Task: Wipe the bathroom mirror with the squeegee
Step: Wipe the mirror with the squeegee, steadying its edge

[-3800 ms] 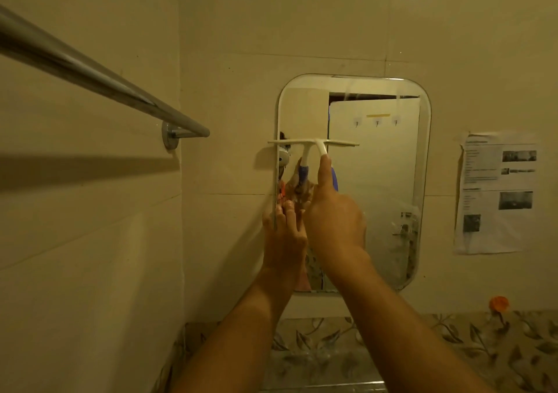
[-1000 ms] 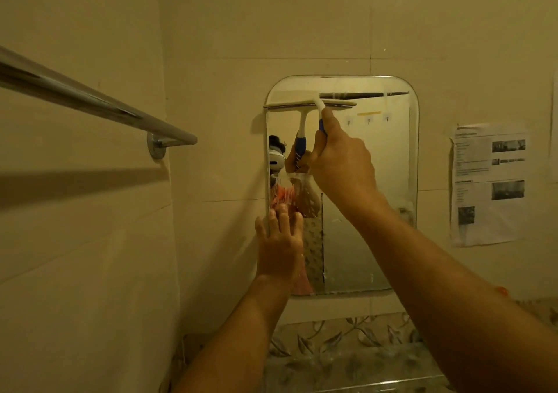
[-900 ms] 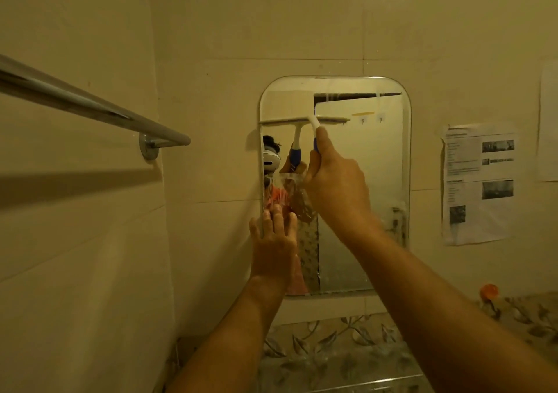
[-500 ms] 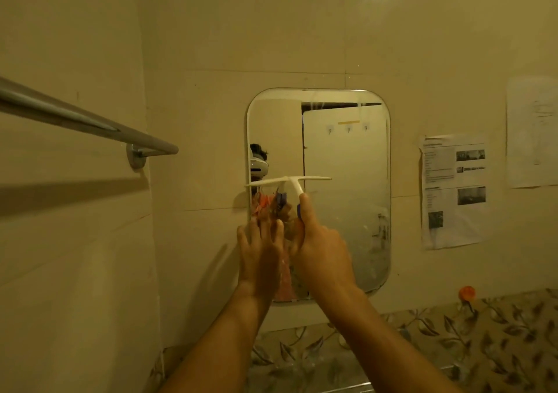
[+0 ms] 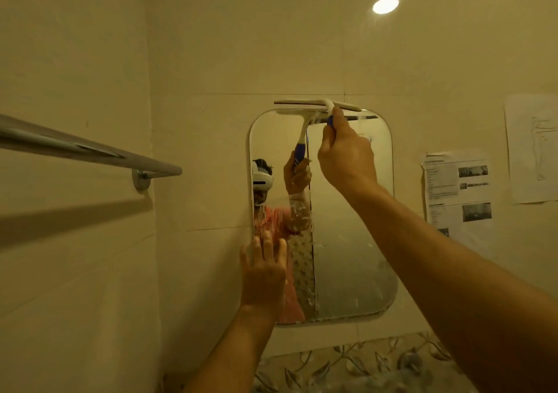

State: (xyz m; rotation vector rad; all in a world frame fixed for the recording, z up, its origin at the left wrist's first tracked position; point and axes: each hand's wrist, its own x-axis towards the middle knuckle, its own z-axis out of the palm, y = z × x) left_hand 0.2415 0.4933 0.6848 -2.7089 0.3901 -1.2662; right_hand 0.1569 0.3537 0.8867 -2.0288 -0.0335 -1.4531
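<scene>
Squeegee (image 5: 302, 103) in upraised right hand (image 5: 347, 157), atop mirror (image 5: 350, 241)

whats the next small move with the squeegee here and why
Probably pull the white, blue-handled squeegee straight down the rounded wall mirror: the right hand grips it with the blade at the top edge, wet streaks show below, and the left hand rests on the lower left edge.

You're working in dim, warm yellow light from one round lamp (image 5: 385, 5) high up, its centre blown out white. The towel rail (image 5: 90, 152) throws a broad, soft shadow on the wall below it. The wide lens bows straight lines near the edges, and your near forearm (image 5: 483, 317) looks soft.
</scene>
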